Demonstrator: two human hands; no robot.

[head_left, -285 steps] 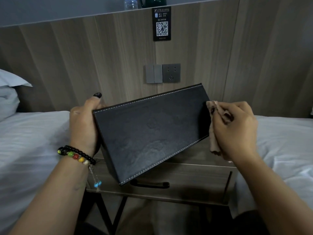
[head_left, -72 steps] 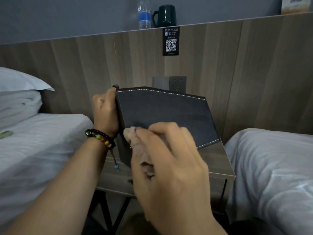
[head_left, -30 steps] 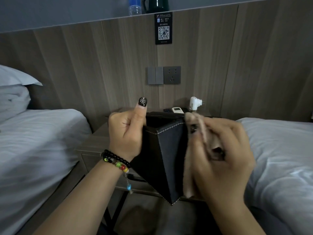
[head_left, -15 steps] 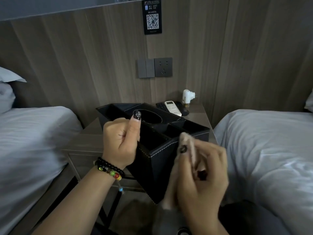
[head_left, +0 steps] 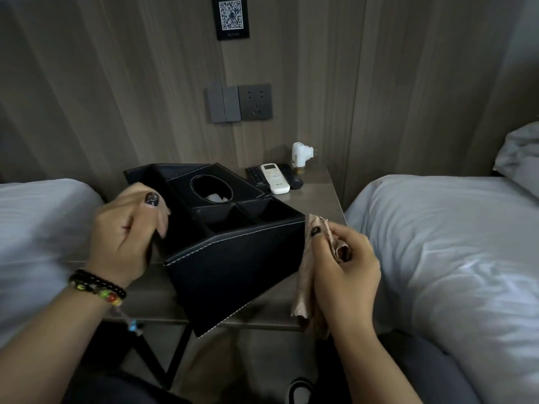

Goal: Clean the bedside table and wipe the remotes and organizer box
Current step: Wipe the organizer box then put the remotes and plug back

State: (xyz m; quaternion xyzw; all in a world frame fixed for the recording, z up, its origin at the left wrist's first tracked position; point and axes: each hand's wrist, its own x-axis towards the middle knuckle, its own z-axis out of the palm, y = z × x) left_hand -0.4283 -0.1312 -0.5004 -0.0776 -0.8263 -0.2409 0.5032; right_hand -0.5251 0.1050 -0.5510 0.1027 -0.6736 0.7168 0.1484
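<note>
Organizer box (head_left: 233, 258): black, upright, over surface (head_left: 315, 196) front edge, long axis running back-left to front-right. Left hand (head_left: 125, 234) grips its left wall. Right hand (head_left: 347, 269), closed round cloth (head_left: 309, 275), touches the right end; nearer hand for wiping.

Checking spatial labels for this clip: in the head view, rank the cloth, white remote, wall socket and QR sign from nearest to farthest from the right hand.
1. Cloth, in the right hand.
2. White remote, table's back.
3. Wall socket, on the panel above.
4. QR sign, topmost.
</note>
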